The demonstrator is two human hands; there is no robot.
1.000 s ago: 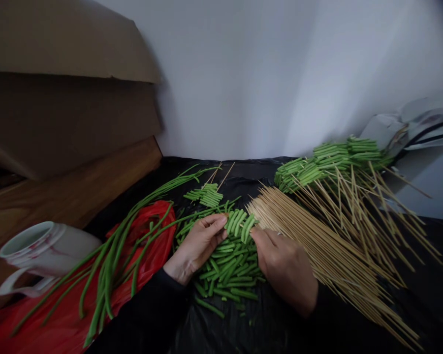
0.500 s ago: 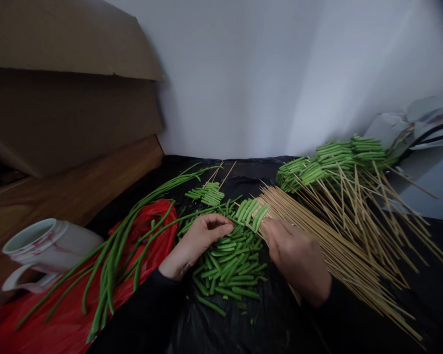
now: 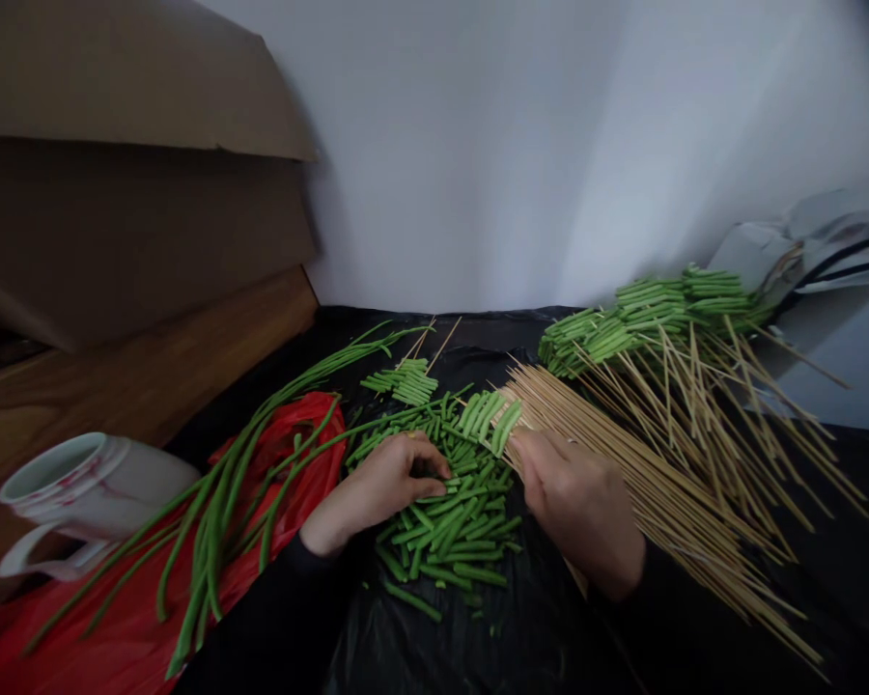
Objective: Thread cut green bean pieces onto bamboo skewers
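Note:
My right hand point(image 3: 579, 502) is closed around a bamboo skewer that carries a row of short green bean pieces point(image 3: 493, 417) at its tip. Lower down, my left hand point(image 3: 383, 483) rests with curled fingers on the heap of cut bean pieces point(image 3: 449, 521), pinching at them; what it grips is hidden under the fingers. Both hands lie on a black plastic sheet point(image 3: 434, 637). A big fan of bare bamboo skewers point(image 3: 666, 483) spreads out just right of my right hand.
Long uncut beans point(image 3: 217, 502) lie over a red plastic bag point(image 3: 116, 627) at left, beside a white ceramic jug point(image 3: 79, 492). Finished bean skewers point(image 3: 644, 319) pile up at the back right, a small one point(image 3: 406, 381) sits mid-table. Cardboard point(image 3: 137, 164) leans at left.
My left hand let go of the skewered beans and dropped down onto the loose pile. My right hand shifted the loaded skewer slightly right and up.

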